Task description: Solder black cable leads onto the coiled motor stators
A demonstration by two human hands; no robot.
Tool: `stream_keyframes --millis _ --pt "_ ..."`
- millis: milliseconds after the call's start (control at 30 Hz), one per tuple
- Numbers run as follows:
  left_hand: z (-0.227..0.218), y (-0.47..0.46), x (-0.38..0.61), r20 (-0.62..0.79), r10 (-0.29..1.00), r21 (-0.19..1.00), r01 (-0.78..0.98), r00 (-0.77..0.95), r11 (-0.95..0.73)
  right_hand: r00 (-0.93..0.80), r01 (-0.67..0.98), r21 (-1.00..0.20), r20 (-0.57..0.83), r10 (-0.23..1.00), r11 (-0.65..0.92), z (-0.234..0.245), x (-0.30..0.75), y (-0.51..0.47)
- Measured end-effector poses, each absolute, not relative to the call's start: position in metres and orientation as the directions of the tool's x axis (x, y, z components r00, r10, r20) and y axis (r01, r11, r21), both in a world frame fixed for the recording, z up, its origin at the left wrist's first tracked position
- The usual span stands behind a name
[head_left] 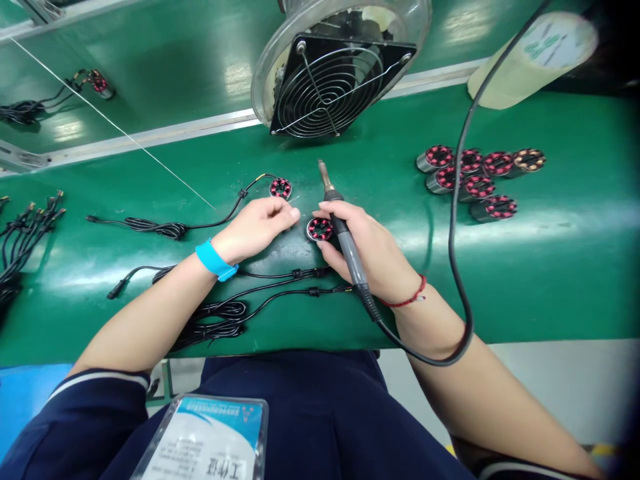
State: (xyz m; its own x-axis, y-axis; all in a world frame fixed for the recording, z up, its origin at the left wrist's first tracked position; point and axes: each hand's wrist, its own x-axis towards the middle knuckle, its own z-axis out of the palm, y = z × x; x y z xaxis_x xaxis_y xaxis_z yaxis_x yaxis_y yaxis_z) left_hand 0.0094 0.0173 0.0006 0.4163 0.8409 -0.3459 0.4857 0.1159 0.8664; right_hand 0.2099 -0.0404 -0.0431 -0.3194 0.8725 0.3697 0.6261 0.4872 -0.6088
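My right hand is closed around a soldering iron, its tip pointing away from me above the green mat. Its fingertips also touch a round motor part with red coils. My left hand, with a blue wrist strap, lies just left of that part, fingers curled and pinched together; whether it holds anything I cannot make out. A second round part with a black cable attached lies just beyond my left hand.
A fume fan with a wire grille stands behind. Several red-coiled round parts are grouped at the right. Black cables lie near the front edge and more at the far left. A tape roll lies far right.
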Motion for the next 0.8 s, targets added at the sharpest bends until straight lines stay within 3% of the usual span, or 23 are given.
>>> stream_keyframes --millis 200,333,433,567,633,800 --pt "-0.003 0.014 0.013 -0.319 0.785 0.843 0.538 0.532 -0.023 -0.342 0.622 -0.599 0.372 0.863 0.504 -0.044 0.208 -0.04" --pt "-0.003 0.017 0.011 -0.224 0.846 0.847 0.526 0.483 -0.076 -0.352 0.63 -0.579 0.38 0.855 0.517 -0.043 0.211 -0.039" --pt "0.003 0.017 0.009 -0.234 0.833 0.832 0.547 0.501 -0.095 -0.326 0.661 -0.577 0.355 0.876 0.48 -0.042 0.218 -0.036" --pt "0.012 0.008 0.008 -0.384 0.57 0.694 0.634 0.726 -0.34 -0.282 0.67 -0.602 0.335 0.899 0.435 -0.039 0.226 -0.035" --pt "0.014 0.0 0.009 -0.452 0.469 0.594 0.648 0.759 -0.476 -0.261 0.657 -0.629 0.328 0.908 0.416 -0.037 0.227 -0.035" --pt "0.014 -0.01 0.015 -0.466 0.485 0.466 0.671 0.74 -0.576 -0.228 0.619 -0.671 0.345 0.911 0.409 -0.032 0.224 -0.037"
